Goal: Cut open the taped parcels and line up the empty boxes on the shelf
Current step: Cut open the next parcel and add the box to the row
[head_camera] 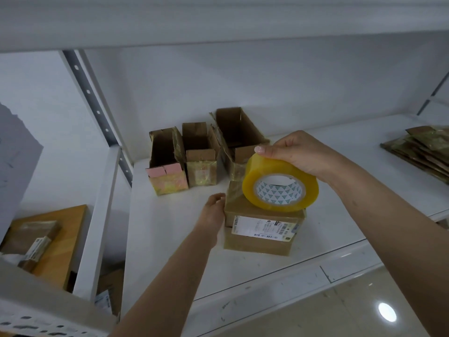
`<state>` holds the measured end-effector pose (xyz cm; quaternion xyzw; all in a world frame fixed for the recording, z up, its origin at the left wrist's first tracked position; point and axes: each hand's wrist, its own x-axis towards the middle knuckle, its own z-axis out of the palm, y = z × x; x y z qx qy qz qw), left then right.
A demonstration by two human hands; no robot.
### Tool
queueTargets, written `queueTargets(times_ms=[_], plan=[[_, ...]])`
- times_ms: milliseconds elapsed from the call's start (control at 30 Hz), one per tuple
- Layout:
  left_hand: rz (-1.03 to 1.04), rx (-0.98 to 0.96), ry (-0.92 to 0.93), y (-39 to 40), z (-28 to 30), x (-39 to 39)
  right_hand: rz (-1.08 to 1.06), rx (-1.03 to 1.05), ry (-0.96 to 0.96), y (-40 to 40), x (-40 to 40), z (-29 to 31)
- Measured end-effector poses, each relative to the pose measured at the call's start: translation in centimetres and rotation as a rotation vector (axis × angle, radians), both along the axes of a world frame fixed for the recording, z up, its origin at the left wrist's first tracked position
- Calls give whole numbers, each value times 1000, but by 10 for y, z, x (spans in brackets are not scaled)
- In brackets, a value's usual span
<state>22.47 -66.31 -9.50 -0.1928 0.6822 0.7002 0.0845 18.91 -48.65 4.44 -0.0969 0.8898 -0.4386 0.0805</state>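
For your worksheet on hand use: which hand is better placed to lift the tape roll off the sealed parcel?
Right. The right hand already grips the tape roll from above, while the left hand rests against the sealed parcel's side, steadying it.

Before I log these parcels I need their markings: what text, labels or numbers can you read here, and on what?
Nothing can be quoted.
Shipping label on the taped parcel: print and barcode, too small and blurred to read.
Tape roll core: triangle pattern only, no words.
Label on the package at lower left: blurred.
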Motion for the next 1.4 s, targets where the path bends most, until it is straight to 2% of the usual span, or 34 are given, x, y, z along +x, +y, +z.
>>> queueTargets(times_ms=[67, 133, 200, 233, 333, 467, 533, 633, 733, 900, 1000, 1200, 1333, 1400], plan=[[-157, -209, 255, -13, 14, 4, 29, 24, -23, 1, 0, 2], [-410, -453, 515, -20, 21, -4, 46, 45, -32, 1, -2, 3], [-619, -733, 614, -19, 18, -16, 49, 72, -38, -1, -4, 5], [-665, -809, 605, -16, 14, -19, 49, 84, -44, 0, -6, 5], [-630, -834, 588, -6, 4, -21, 64, 6, -122, 17, -7, 0], [-603, -929, 552, -8, 3, -21, 156, -385, -232, 36, 4, -26], [-615, -962, 533, -7, 7, -20, 86, -460, -205, 33, 7, -29], [-634, -1024, 530, -6, 12, -18, -65, -263, -93, 32, 5, -18], [-624, -1049, 538, -4, 14, -17, -104, -67, -32, 39, 9, -4], [-630, -1078, 526, -3, 17, -16, -178, 202, -40, 75, 16, 12], [-637, -1080, 528, -1, 18, -15, -208, 407, -107, 101, 17, -2], [-666, -1066, 494, -1, 20, -16, -231, 450, -290, 111, 13, -79], [-690, -1065, 471, -2, 22, -18, -238, 424, -307, 107, 9, -94], [-702, -1130, 482, -4, 25, -23, -243, 387, -316, 104, 11, -98]])
